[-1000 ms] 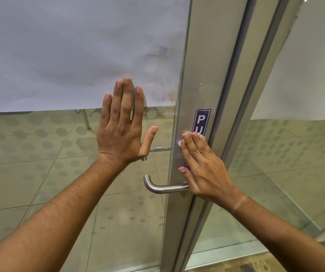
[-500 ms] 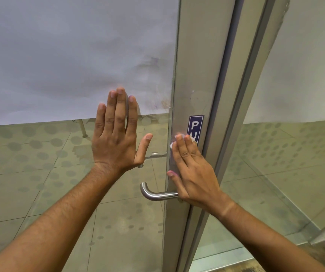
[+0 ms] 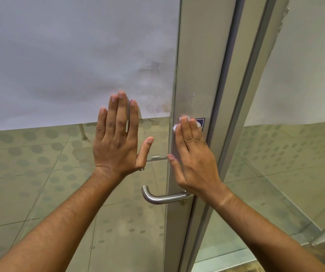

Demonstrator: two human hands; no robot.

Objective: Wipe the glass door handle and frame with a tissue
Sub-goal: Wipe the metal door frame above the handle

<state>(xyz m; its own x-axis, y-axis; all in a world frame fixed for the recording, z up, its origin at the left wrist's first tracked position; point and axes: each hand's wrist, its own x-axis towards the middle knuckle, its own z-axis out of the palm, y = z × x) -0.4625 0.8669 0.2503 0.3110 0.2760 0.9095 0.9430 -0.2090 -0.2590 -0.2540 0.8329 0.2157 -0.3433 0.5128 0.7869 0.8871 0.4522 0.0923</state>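
Head view, looking at a glass door (image 3: 75, 173) with a metal frame (image 3: 199, 61).

Left hand (image 3: 118, 142): flat on the glass pane, left of the frame. Fingers straight and pointing up, thumb splayed toward the frame. Grip wide, holding nothing; palm looks to be pressed to the glass.

Right hand (image 3: 195, 161): laid on the frame's vertical stile, above the handle. Fingers straight and close together, pressing a white tissue (image 3: 183, 119) against the metal. Grip flat rather than curled; the tissue is pinned under the fingertips, with only small bits showing above and at the left of them. Thumb sticks out left, over the edge where glass meets frame.

Handle (image 3: 163, 197): brushed-metal lever, horizontal, its end bent up at the left. It sits just below the right wrist; neither hand touches it.

Blue sticker (image 3: 201, 122) on the frame, mostly covered by the right fingers; lettering not readable.

Upper glass carries a frosted film (image 3: 59, 55), with smudges near the frame edge. Through the clear lower glass, a tiled floor (image 3: 20, 183) with a dotted pattern. A second glass panel (image 3: 295, 95) stands to the right of the frame.
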